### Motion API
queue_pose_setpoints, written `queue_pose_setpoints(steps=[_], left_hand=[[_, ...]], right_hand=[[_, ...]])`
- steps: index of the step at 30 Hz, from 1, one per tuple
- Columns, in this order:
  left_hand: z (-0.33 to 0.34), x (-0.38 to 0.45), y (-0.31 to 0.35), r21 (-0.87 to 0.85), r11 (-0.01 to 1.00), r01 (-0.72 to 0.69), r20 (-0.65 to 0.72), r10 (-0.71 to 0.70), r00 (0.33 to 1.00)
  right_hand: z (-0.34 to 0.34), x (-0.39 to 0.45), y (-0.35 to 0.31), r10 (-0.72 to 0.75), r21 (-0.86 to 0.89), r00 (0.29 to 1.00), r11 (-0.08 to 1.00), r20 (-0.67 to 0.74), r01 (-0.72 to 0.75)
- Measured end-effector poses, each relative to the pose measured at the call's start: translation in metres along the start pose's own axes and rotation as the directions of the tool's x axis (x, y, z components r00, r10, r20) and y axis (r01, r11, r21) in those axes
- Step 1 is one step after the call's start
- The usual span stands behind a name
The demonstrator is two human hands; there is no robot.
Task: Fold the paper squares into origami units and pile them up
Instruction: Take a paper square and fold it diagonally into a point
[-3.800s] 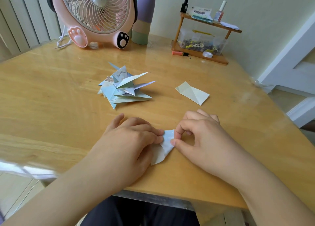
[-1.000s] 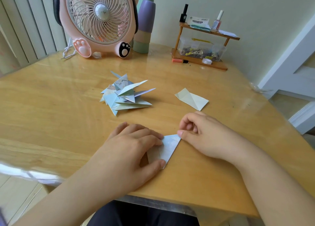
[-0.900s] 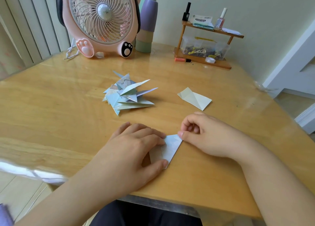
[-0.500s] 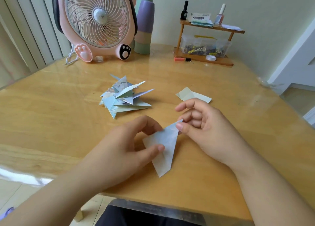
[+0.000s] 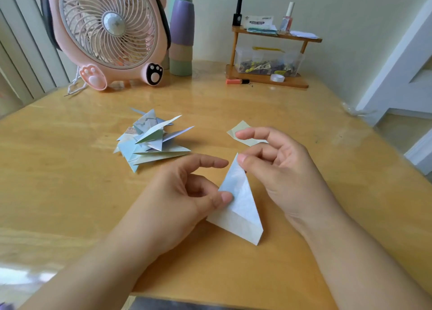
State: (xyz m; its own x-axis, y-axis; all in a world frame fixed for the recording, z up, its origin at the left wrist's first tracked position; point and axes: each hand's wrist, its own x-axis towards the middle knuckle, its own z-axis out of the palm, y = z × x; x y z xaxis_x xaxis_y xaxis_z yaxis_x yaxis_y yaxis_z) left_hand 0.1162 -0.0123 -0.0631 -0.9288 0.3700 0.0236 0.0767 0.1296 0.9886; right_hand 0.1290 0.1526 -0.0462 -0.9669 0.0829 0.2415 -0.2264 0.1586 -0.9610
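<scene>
Wooden table (image 5: 70, 192), glossy top, taken as landmark; pink desk fan (image 5: 106, 32) with paw-shaped feet at its far left edge; stack of pastel cups (image 5: 181, 36) just right of the fan; small wooden shelf (image 5: 268, 52) at the table's far edge, right of the cups, carrying nail polish bottles above and a clear box of small bits below; left hand (image 5: 177, 199) over the table's near middle, thumb and a curled finger pinching the left edge of the folded unit, forefinger stretched out free; right hand (image 5: 278, 167) beside it, thumb and a finger pinching the unit's top point, the other fingers loosely bent; pile of folded units (image 5: 152, 139), pale blue and green, on the table's middle, beyond the left hand; folded unit (image 5: 240, 202), pale blue triangle, held between both hands near the table's front edge; pale green folded paper (image 5: 243, 132) flat on the table, partly hidden behind the right hand; orange pen (image 5: 237, 81) lying before the shelf
</scene>
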Motion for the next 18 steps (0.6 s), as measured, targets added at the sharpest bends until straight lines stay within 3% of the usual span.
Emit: queue_pose_setpoints(steps=[8,14,18], left_hand=[[-0.0035,-0.0059,0.001,-0.149,0.989,0.01,0.07,0.0,0.998],[-0.0045,-0.0072,0.0008,-0.088,0.996,0.011,0.065,-0.005,0.998],[-0.0048,-0.0077,0.0001,-0.06,0.998,0.022,0.07,-0.018,0.997]], right_hand=[[0.0014,0.0009,0.0001,-0.042,0.043,0.999,0.998,0.001,0.041],[0.0033,-0.0008,-0.0022,-0.019,0.069,1.0,0.997,-0.003,0.019],[0.0025,-0.0022,-0.0019,0.071,0.036,0.996,0.997,0.049,-0.073]])
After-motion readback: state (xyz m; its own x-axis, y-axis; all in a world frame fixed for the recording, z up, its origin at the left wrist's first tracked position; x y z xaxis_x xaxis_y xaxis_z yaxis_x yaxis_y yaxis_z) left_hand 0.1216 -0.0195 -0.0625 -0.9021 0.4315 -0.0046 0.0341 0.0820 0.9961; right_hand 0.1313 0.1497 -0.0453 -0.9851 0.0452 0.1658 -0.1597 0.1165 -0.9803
